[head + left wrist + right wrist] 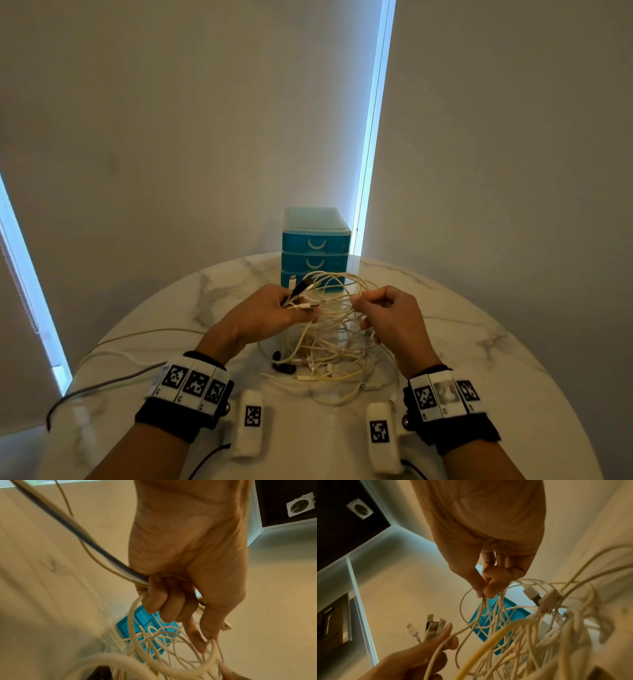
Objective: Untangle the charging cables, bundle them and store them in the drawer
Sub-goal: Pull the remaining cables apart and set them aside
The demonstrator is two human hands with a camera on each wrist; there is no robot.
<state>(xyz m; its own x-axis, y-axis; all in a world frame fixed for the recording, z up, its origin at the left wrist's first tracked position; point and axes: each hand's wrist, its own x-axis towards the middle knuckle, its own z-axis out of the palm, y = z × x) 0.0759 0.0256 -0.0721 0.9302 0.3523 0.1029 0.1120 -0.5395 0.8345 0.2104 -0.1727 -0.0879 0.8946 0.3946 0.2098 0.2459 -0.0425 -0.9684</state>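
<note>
A tangle of white charging cables (330, 346) hangs between my hands and spills onto the marble table (462, 359). My left hand (274, 313) grips several cable ends, with plugs sticking out past the fingers (435, 626); in the left wrist view its fingers (164, 601) curl round white and grey cords. My right hand (387, 317) pinches a few white strands between thumb and fingertips (488, 591). Behind the tangle stands a teal drawer unit (315, 250) with its drawers pushed in; the cables partly hide the bottom one.
A cream cable (144, 337) and a grey cable (102, 387) trail left over the table's edge. Two white tagged blocks (251, 423) (382, 435) lie near the front edge. A dark connector (284, 366) lies under the tangle. Walls and window gaps stand behind.
</note>
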